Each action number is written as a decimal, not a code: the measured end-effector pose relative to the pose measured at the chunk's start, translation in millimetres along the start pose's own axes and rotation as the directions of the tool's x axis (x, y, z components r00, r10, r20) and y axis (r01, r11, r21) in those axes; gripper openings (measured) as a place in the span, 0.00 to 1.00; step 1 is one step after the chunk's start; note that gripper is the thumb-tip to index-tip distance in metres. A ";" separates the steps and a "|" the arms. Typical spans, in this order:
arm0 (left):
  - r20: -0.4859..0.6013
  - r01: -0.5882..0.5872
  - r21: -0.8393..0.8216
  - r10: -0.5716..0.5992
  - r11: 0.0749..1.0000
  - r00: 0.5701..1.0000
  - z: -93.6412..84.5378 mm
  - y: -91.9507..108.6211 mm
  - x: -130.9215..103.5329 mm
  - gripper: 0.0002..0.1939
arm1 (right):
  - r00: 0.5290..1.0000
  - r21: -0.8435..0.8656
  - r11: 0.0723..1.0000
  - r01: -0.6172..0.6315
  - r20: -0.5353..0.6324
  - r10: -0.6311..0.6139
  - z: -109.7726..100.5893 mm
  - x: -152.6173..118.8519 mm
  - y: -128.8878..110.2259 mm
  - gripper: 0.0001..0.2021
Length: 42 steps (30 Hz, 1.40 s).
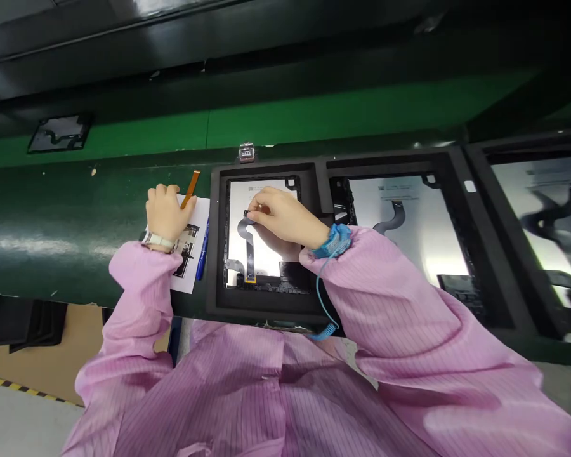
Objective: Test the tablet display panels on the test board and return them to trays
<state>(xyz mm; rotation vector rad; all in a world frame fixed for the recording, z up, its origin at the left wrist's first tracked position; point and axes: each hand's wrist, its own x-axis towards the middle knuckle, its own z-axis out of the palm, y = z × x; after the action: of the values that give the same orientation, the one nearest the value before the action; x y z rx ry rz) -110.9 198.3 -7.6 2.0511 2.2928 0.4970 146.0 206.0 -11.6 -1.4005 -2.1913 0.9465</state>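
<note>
A tablet-sized screen panel point(266, 247) with a silvery back lies in a black foam tray point(217, 254) in front of me. Over it, my right hand point(276, 212) pinches the upper end of a dark ribbon cable point(249, 244); its lower end meets the panel's bottom edge at a yellow-framed connector. To the left, my left hand point(166, 212) rests over a printed sheet point(188, 254), fingers curled downward. A narrow orange strip point(190, 189) sticks up between its thumb and forefinger. The left fingertips are partly hidden.
A blue pen point(202, 254) lies between sheet and tray. Further trays with similar panels point(409, 222) stand to the right. A small counter-like device point(246, 152) sits behind my tray. Another panel point(59, 133) lies at the back left. A coiled blue wrist cord point(324, 330) hangs from my right wrist.
</note>
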 end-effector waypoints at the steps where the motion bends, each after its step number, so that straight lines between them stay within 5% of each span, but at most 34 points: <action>1: 0.049 0.022 0.010 -0.023 1.000 0.999 4.4 0.9 11.0 0.12 | 1.000 0.092 0.996 0.019 0.024 -0.021 -1.4 -0.6 0.3 0.05; 5: 0.166 0.041 -0.123 -0.020 0.992 0.986 11.5 -0.3 25.6 0.07 | 0.984 0.610 0.792 0.029 0.122 -0.130 -2.0 -3.2 0.3 0.12; 8: 0.214 0.093 -0.376 -0.012 0.922 0.977 8.3 -9.1 22.3 0.08 | 0.981 0.762 0.648 -0.014 0.134 -0.136 3.7 -5.4 -4.5 0.20; 13: 0.294 0.169 -0.690 0.059 0.704 0.954 9.7 -25.9 22.5 0.27 | 0.972 0.814 0.581 0.003 0.134 -0.192 11.9 -8.8 -14.7 0.25; 17: 0.210 0.087 -0.841 0.173 0.534 0.962 15.1 -32.7 26.0 0.27 | 0.973 0.757 0.643 0.116 0.044 -0.227 16.1 -10.5 -15.9 0.26; 20: 0.110 -0.003 -0.866 0.196 0.500 0.974 16.8 -32.5 26.6 0.27 | 0.973 0.741 0.655 0.151 0.006 -0.231 21.9 -10.9 -13.5 0.29; 25: 0.119 -0.063 -0.859 0.317 0.508 0.941 10.2 -25.1 22.1 0.21 | 0.943 0.825 0.546 0.143 0.054 -0.329 28.6 -9.3 -8.3 0.22; 30: 0.093 -0.144 -0.825 0.383 0.547 0.919 -2.4 -17.8 15.2 0.19 | 0.932 0.760 0.635 0.140 0.116 -0.344 25.7 -7.5 -9.0 0.17; 35: 0.194 -0.184 -0.787 0.519 0.589 0.832 -15.3 -7.9 8.6 0.15 | 0.939 0.680 0.704 0.203 0.070 -0.337 25.1 -6.8 -11.8 0.22; 42: 0.268 -0.352 -0.586 0.584 0.730 0.766 -18.3 3.0 1.2 0.16 | 0.931 0.285 0.893 0.348 0.005 -0.364 27.9 -5.3 -6.3 0.15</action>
<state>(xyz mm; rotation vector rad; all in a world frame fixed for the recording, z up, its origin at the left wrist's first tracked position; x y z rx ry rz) -112.4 195.7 10.7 2.1636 1.1893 0.5075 126.8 190.0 -26.6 -0.8138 -2.1493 1.1124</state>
